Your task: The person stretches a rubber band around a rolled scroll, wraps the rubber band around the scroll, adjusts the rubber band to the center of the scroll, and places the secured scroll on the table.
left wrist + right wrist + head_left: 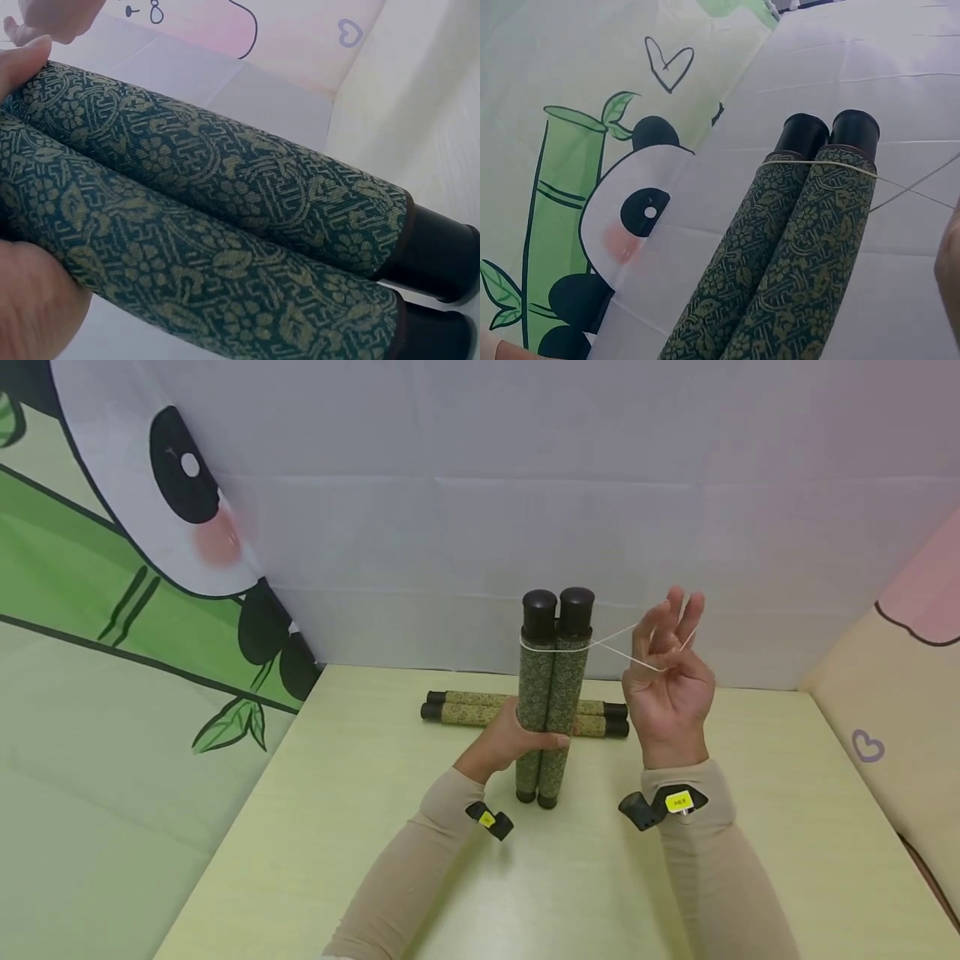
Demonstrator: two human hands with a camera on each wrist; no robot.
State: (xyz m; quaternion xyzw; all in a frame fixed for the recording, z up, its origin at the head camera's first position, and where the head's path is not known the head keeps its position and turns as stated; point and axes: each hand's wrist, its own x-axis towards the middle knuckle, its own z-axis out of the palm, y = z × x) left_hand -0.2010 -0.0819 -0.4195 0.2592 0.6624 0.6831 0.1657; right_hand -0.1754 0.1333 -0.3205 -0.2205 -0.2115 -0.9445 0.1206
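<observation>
Two upright tubes [534, 693] in dark green patterned brocade, with black end caps, stand side by side above the table. My left hand [512, 739] grips both low down, thumb across their front. Their patterned fabric [247, 187] fills the left wrist view. A thin pale rubber band [555, 649] circles both tubes just below the upper caps. It crosses over itself and stretches right to my right hand [670, 689], whose fingers and thumb hold the loop, palm toward me. In the right wrist view, the band [832, 163] lies against the tubes' fabric.
Behind the upright pair, two more tubes [480, 714] with black ends lie crosswise on the pale table [337, 860]. A white cloth backdrop [450, 527] rises at the table's back edge, and printed side panels [112, 735] flank it.
</observation>
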